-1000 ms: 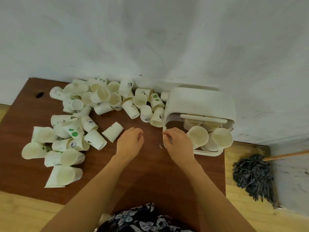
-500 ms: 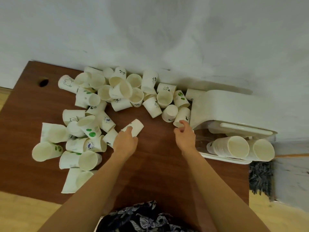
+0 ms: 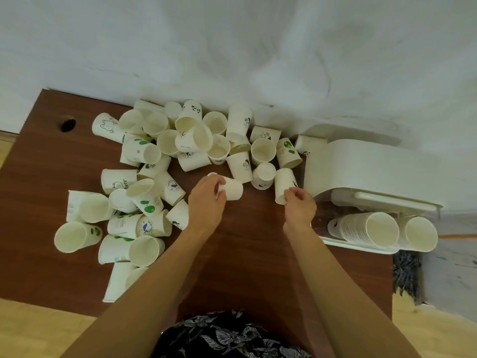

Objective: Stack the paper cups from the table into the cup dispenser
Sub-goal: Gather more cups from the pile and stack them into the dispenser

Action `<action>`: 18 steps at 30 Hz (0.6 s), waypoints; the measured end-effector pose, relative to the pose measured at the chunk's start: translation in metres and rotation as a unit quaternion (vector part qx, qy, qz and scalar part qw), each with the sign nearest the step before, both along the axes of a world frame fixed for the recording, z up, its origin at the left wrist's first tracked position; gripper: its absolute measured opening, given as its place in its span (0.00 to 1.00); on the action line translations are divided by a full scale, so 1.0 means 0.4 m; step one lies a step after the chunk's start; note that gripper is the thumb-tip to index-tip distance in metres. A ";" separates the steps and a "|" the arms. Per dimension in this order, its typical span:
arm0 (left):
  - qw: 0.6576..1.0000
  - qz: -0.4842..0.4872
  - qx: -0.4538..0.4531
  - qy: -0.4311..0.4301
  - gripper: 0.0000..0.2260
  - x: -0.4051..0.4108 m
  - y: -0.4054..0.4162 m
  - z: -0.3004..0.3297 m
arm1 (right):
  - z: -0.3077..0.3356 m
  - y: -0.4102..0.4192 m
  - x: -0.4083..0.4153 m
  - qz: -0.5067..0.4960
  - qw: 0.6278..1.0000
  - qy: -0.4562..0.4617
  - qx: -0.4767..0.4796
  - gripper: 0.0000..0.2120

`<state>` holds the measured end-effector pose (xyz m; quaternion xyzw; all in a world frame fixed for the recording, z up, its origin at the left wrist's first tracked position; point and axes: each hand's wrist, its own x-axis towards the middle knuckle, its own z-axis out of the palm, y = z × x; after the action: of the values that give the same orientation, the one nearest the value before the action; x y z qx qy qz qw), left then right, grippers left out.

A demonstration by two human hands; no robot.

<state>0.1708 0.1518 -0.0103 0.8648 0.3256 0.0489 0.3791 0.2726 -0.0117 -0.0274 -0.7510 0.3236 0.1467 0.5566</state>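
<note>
Change: left hand [image 3: 205, 200] fingers now pinch plain cup [image 3: 231, 188] | right hand [image 3: 299, 206] fingers now pinch printed cup [image 3: 284, 186]

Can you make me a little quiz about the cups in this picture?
1. True or false: each hand holds a cup.
2. Where do the stacked cups lie? A) on the floor B) in the dispenser C) on a chair
3. Fill in: the table is ____ in colour.

Key
1. True: the left hand grips a plain cup and the right hand pinches the rim of a cup with a black drawing.
2. B: two stacks lie on their sides in it, mouths toward the camera.
3. Brown.
</note>
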 end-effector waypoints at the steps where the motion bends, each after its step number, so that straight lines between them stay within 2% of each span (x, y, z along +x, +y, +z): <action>1: 1.000 -0.004 -0.010 0.001 0.13 0.001 -0.011 0.018 | 0.013 -0.006 -0.012 0.030 0.999 -0.018 -0.029 0.07; 3: 1.000 -0.005 -0.031 0.004 0.17 0.002 -0.039 0.057 | 0.043 -0.028 -0.036 0.099 0.990 -0.057 -0.078 0.06; 6: 0.999 -0.025 -0.013 -0.015 0.14 0.002 -0.089 0.106 | 0.088 -0.076 -0.070 0.186 0.966 -0.117 -0.134 0.09; 10: 0.996 -0.070 0.046 -0.040 0.12 0.006 -0.170 0.159 | 0.152 -0.158 -0.109 0.208 0.944 -0.191 -0.168 0.17; 14: 0.991 -0.093 0.077 -0.063 0.10 0.014 -0.267 0.214 | 0.219 -0.269 -0.125 0.202 0.941 -0.231 -0.145 0.15; 18: 0.979 -0.130 0.112 -0.111 0.08 0.027 -0.361 0.261 | 0.278 -0.376 -0.127 0.170 0.954 -0.237 -0.068 0.13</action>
<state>0.1815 0.0073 0.0942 0.9259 0.1588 0.1311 0.3165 0.2219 -0.1620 0.0838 -0.8441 0.0592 0.0344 0.5318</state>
